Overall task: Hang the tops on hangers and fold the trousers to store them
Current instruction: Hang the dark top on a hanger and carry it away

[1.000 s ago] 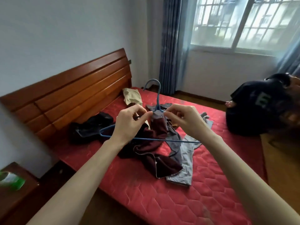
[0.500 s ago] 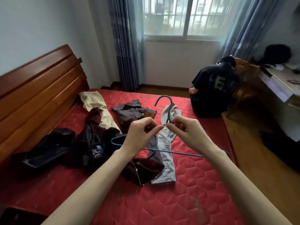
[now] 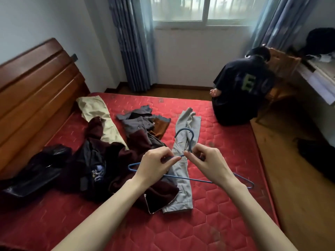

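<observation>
Hanger: blue wire, held above the bed, hook pointing away.
Left hand: pinches the left shoulder wire near the neck.
Right hand: pinches the neck.
Grey trousers: lying on the bed below.

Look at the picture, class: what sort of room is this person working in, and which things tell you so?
Most likely a bedroom: a red quilted mattress against a wooden headboard, a curtained window, and clothes strewn over the bed.
</observation>
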`<act>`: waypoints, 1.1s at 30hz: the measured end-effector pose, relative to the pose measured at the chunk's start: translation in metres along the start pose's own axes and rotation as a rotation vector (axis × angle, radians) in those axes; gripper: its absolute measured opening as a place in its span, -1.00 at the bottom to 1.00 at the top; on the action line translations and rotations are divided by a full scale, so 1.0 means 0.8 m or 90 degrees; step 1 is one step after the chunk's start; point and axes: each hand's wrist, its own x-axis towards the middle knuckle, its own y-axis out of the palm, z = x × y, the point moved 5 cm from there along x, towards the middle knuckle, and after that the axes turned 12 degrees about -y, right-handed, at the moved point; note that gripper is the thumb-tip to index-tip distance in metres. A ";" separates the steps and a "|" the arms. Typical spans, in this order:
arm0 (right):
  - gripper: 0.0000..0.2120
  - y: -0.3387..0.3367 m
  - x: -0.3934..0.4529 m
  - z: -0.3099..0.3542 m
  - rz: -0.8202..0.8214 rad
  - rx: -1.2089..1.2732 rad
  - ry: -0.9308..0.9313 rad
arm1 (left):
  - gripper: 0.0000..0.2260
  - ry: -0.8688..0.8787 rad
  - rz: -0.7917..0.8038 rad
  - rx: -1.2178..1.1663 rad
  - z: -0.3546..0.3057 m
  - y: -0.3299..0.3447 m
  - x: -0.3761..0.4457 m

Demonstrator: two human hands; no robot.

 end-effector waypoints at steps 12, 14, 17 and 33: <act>-0.62 0.136 0.091 0.014 0.063 -0.023 -0.054 | -0.76 -0.085 -0.084 0.140 0.111 -0.083 0.009; -0.58 0.169 0.109 0.025 0.073 -0.021 -0.062 | -0.81 -0.101 -0.099 0.160 0.139 -0.107 0.006; -0.58 0.223 0.133 0.044 0.084 -0.033 -0.060 | -0.84 -0.128 -0.100 0.168 0.186 -0.146 0.002; -0.55 0.522 0.163 0.036 -0.008 -0.045 0.092 | -0.85 -0.154 -0.047 0.178 0.510 -0.235 0.019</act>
